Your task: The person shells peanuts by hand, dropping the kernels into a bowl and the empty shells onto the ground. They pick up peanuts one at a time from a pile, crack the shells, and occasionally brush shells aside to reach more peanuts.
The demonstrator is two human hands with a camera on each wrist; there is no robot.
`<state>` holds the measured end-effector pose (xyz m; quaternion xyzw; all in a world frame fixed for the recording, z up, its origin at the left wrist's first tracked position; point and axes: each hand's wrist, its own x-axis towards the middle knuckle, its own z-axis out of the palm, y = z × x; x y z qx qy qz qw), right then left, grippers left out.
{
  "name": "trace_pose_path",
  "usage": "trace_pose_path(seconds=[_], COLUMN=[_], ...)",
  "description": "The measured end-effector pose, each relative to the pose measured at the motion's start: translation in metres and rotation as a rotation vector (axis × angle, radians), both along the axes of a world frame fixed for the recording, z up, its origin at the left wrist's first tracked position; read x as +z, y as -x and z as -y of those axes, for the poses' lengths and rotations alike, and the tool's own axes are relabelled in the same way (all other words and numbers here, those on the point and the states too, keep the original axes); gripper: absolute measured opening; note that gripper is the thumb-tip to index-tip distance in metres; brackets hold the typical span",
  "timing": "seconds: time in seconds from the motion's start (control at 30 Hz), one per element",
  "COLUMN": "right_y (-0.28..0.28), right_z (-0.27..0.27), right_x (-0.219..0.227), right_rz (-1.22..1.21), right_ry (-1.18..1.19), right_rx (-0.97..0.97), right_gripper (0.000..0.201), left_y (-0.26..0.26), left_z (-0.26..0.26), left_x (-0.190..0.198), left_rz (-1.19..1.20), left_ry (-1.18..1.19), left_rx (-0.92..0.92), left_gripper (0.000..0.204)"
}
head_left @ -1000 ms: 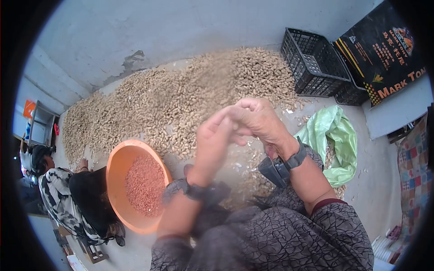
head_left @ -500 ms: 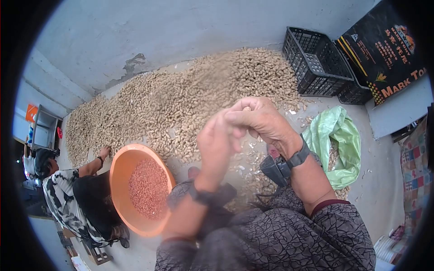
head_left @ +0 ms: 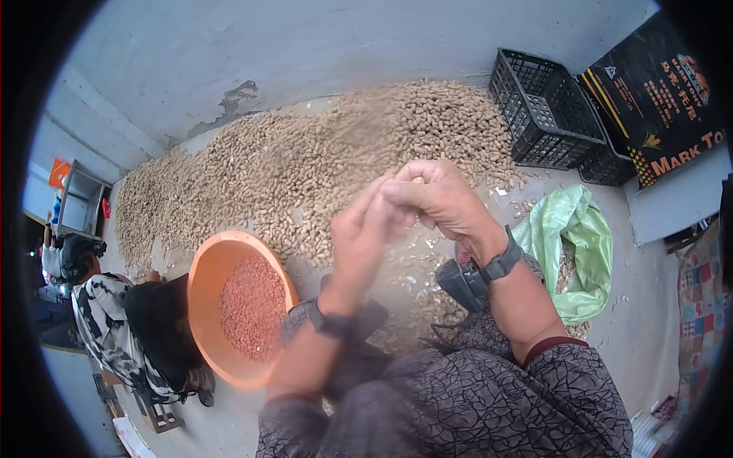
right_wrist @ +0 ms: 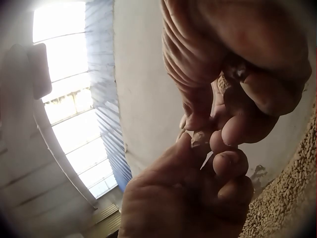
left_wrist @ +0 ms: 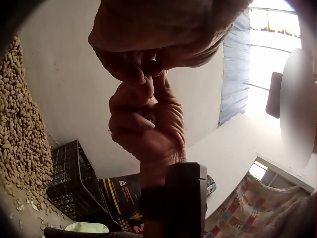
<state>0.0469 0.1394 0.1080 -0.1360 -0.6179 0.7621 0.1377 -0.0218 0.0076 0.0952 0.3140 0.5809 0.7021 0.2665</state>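
Observation:
My left hand (head_left: 357,240) and right hand (head_left: 450,202) meet fingertip to fingertip in front of the peanut pile (head_left: 305,179). In the right wrist view, a peanut (right_wrist: 199,138) in its shell is pinched between the fingertips of both hands. A second peanut (right_wrist: 222,85) shows inside the curled fingers of the right hand. The left hand is blurred in the head view, and its fingers hide most of what lies between them. To the left below the hands is an orange basin (head_left: 200,286) of shelled red peanut kernels (head_left: 253,309).
A green woven sack (head_left: 592,244) containing peanut shells stands open at the right. Behind it are a black plastic crate (head_left: 561,145) and a black printed bag (head_left: 649,99). Shell bits litter the floor. Another person (head_left: 114,328) sits left of the basin.
Both hands stay together at nearly the same place, the left blurred throughout. The other person's arm reached onto the pile half a second ago and is now drawn back. The head view has shifted slightly.

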Motion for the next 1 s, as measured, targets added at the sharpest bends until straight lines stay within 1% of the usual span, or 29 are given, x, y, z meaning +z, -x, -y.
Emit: trace_pose_path(seconds=[0.13,0.2,0.3,0.43,0.5,0.57,0.63,0.7,0.73,0.8,0.83,0.9,0.93,1.0], right_y=[-0.002,-0.002,0.000,0.005,0.009,0.012,0.017,0.023,0.024,0.025,0.025,0.027,0.027,0.026], right_z=[0.001,0.002,0.004,0.008,0.011,0.013,0.015,0.017,0.018,0.022,0.024,0.029,0.029,0.028], right_x=[0.006,0.006,0.007,-0.003,-0.005,-0.004,-0.006,-0.012,-0.012,-0.007,-0.005,-0.001,-0.001,0.000], right_rz=[0.041,0.020,0.037,0.000,-0.014,-0.044,-0.072,-0.099,-0.095,-0.074,-0.070,-0.049,-0.047,-0.065], right_ry=[0.025,0.017,0.043,0.016,-0.045,-0.082,-0.119,-0.107,-0.111,-0.182,-0.186,-0.071,-0.076,-0.039], right_rx=[0.010,0.037,0.093,0.084,0.005,-0.021,-0.038,-0.112,-0.103,-0.139,-0.132,-0.160,-0.148,-0.142], right_gripper=[0.022,0.022,0.022,0.020,0.017,0.018,0.019,0.017,0.017,0.015,0.015,0.012,0.012,0.012], left_y=[-0.007,-0.009,-0.009,-0.007,-0.005,-0.001,0.001,-0.002,-0.002,0.001,0.004,0.012,0.014,0.016], left_z=[-0.003,-0.004,-0.001,-0.005,-0.012,-0.015,-0.016,-0.019,-0.019,-0.020,-0.018,-0.012,-0.011,-0.011], left_x=[0.001,-0.004,-0.009,-0.019,-0.026,-0.033,-0.030,-0.024,-0.020,-0.015,-0.017,-0.021,-0.022,-0.022], left_rz=[-0.029,-0.057,-0.077,-0.063,0.098,0.091,0.087,0.245,0.250,0.479,0.484,0.406,0.407,0.457], left_ry=[-0.013,-0.013,-0.042,-0.086,-0.248,-0.232,-0.217,-0.238,-0.243,-0.256,-0.261,-0.224,-0.232,-0.261], left_rx=[0.032,0.097,0.098,0.119,0.130,0.155,0.190,0.215,0.224,0.270,0.275,0.145,0.156,0.089], left_gripper=[0.032,0.031,0.032,0.031,0.029,0.027,0.026,0.026,0.026,0.026,0.026,0.030,0.030,0.030])
